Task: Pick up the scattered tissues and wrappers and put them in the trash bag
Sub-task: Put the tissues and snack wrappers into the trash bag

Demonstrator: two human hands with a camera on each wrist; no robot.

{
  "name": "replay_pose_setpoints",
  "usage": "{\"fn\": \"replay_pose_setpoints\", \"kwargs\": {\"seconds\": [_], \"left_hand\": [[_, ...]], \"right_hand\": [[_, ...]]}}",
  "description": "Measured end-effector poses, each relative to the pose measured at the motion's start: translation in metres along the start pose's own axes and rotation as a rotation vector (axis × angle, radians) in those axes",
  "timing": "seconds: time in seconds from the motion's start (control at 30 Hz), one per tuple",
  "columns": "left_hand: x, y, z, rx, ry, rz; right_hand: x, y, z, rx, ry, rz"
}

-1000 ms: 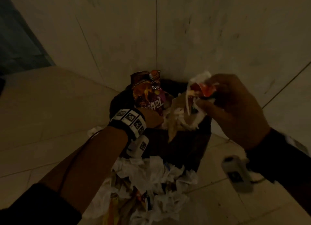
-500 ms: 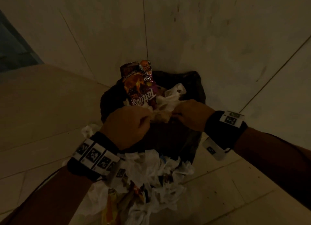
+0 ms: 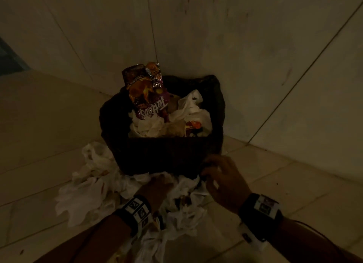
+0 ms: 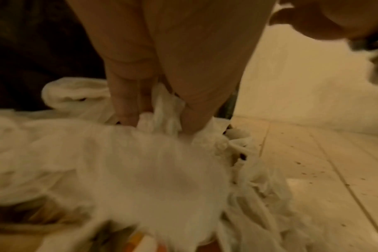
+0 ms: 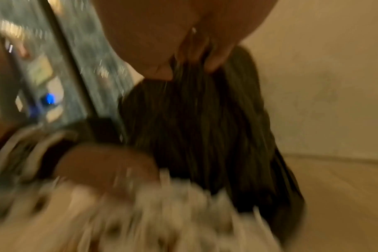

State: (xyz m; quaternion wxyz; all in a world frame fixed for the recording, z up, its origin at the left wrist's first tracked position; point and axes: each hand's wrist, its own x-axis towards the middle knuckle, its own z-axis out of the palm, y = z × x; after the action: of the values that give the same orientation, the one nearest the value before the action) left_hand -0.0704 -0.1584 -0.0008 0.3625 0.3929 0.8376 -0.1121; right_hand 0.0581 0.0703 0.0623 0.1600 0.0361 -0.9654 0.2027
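A black trash bag (image 3: 167,156) stands in the wall corner. A purple-orange chips wrapper (image 3: 149,97) sticks out of it, and white tissues (image 3: 188,109) fill its top. More crumpled tissues (image 3: 88,188) and wrappers lie scattered on the floor in front of it. My left hand (image 3: 159,179) is down in this pile. In the left wrist view its thumb and fingers (image 4: 123,109) pinch a white tissue (image 4: 164,109). My right hand (image 3: 206,170) is at the bag's lower right corner. The blurred right wrist view shows its fingers (image 5: 211,63) gripping the bag's black plastic (image 5: 194,127).
Pale tiled walls (image 3: 235,46) meet right behind the bag. Bare floor tiles (image 3: 294,184) stretch to the right, with small dark crumbs (image 4: 309,172) on them. More floor lies to the left (image 3: 39,125). A coloured wrapper (image 4: 140,242) peeks from under the tissues.
Both hands came down from the bag's mouth to the floor pile. The tissue and red wrapper that the right hand held now lie inside the bag. The left hand has taken a tissue.
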Motion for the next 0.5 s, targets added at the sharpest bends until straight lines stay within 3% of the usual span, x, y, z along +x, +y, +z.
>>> {"fn": "replay_pose_setpoints", "kwargs": {"seconds": [0.07, 0.27, 0.4, 0.5], "left_hand": [[0.004, -0.009, 0.006, -0.042, 0.012, -0.011], [0.009, -0.002, -0.003, -0.233, 0.213, 0.049], [0.000, 0.007, -0.004, -0.354, 0.421, 0.082], [-0.006, 0.010, 0.002, -0.386, 0.419, 0.050]], "right_hand": [[-0.015, 0.003, 0.026, 0.021, -0.203, 0.008], [-0.029, 0.021, 0.075, -0.041, -0.780, 0.154], [-0.036, 0.030, 0.093, -0.084, -0.938, 0.185], [-0.041, 0.028, 0.098, -0.041, -1.040, 0.284]]}}
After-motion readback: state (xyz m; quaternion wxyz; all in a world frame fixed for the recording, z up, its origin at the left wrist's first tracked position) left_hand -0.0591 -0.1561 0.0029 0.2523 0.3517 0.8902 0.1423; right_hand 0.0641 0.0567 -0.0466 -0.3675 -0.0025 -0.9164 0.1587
